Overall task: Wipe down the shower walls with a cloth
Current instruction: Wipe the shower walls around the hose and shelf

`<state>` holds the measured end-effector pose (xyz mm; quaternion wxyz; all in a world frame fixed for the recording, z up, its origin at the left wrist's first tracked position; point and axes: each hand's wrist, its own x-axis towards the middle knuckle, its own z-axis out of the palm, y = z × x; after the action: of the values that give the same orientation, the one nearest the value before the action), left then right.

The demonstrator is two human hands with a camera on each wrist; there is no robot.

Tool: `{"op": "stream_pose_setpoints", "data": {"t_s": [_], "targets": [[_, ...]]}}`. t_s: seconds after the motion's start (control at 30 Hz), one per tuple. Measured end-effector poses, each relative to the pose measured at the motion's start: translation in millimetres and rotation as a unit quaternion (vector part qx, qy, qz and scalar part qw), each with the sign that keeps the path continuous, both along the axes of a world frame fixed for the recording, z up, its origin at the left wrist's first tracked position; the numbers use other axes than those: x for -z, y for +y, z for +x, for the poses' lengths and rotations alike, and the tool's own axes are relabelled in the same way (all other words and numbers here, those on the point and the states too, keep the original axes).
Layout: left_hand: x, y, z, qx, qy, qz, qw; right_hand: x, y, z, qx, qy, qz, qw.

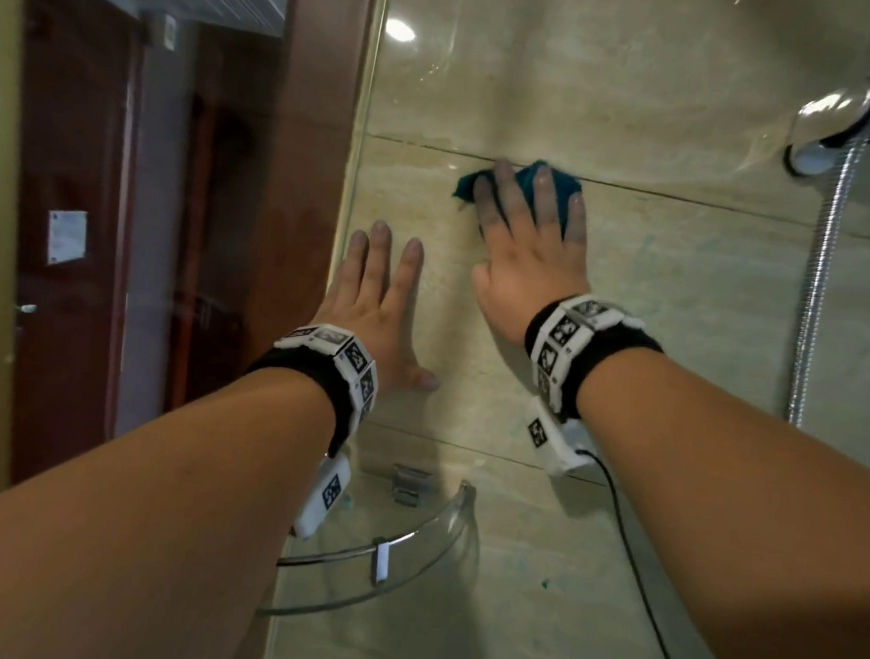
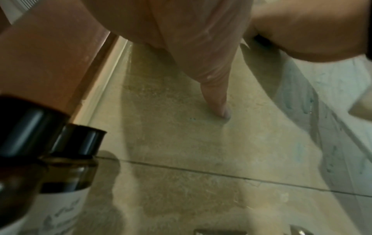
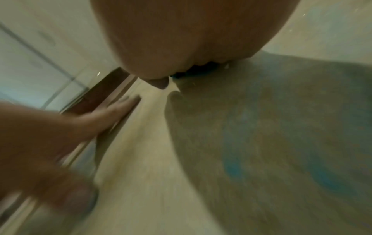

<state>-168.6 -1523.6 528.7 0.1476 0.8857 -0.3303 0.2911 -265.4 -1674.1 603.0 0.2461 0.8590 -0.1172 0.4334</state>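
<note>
Currently listed: one teal cloth [image 1: 527, 189], bunched, lying flat against the tiled shower wall [image 1: 681, 305] right at a horizontal grout line, left of the shower hose [image 1: 819, 284]. Right hand [image 1: 528, 253] is pressing it to the tile with straight, spread fingers, nothing curled round it. Left hand [image 1: 373, 304] is bracing beside it, lower and nearer the glass panel [image 1: 365, 118], palm flat, fingers straight, holding nothing. Handling, as a judgement: the cloth is looking light, soft and limp, likely damp, so it is probably sliding easily on the glossy tile and bunching under pressure; best held by a flat palm over its middle, loose edges tucked beneath the fingers. Below both wrists a glass corner shelf [image 1: 439, 530] is projecting from the wall.
</note>
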Motion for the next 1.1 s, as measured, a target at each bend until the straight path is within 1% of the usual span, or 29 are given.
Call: {"op": "stream_pose_setpoints", "data": {"t_s": [0.1,0.23,0.3,0.33,0.4,0.43,0.5,0.6,0.67,0.7,0.77,0.8,0.87,1.0,1.1], "targets": [[1,0,0,0.003,0.009,-0.002,1.0,52,-7,-4,-0.002,0.005,-0.037,0.999],[-1,3,-5,0.006,0.023,0.01,1.0,126,-18,-18,0.011,0.053,-0.051,0.997],[0,3,-6,0.015,0.023,0.009,1.0,145,-24,-25,0.015,0.077,-0.058,0.995],[1,3,-6,0.016,0.018,0.005,1.0,148,-28,-27,0.017,0.09,-0.066,0.994],[3,3,-6,0.016,0.011,-0.005,1.0,136,-34,-30,0.021,0.117,-0.087,0.989],[3,3,-5,0.017,0.011,-0.006,1.0,125,-36,-31,0.027,0.125,-0.094,0.987],[3,2,-5,0.019,0.011,-0.005,1.0,90,-39,-31,0.043,0.11,-0.089,0.989],[2,3,-6,0.015,0.011,0.0,1.0,22,-41,-32,0.052,0.053,-0.049,0.996],[1,3,-8,0.013,0.016,0.006,1.0,-17,-40,-35,0.039,0.029,0.003,0.999],[2,4,-9,0.012,0.015,0.006,1.0,-29,-39,-35,0.035,0.021,0.029,0.999],[2,4,-10,0.014,0.015,0.004,1.0,-30,-35,-30,0.032,0.004,0.057,0.998],[2,4,-10,0.015,0.015,0.001,1.0,-21,-32,-28,0.036,-0.005,0.06,0.998],[3,3,-10,0.016,0.01,-0.003,1.0,12,-27,-24,0.04,-0.004,0.046,0.998],[3,3,-10,0.014,0.012,0.005,1.0,102,-24,-29,0.027,0.062,-0.03,0.997],[3,4,-9,0.017,0.009,0.012,1.0,165,-30,-39,0.013,0.122,-0.052,0.991]]}}
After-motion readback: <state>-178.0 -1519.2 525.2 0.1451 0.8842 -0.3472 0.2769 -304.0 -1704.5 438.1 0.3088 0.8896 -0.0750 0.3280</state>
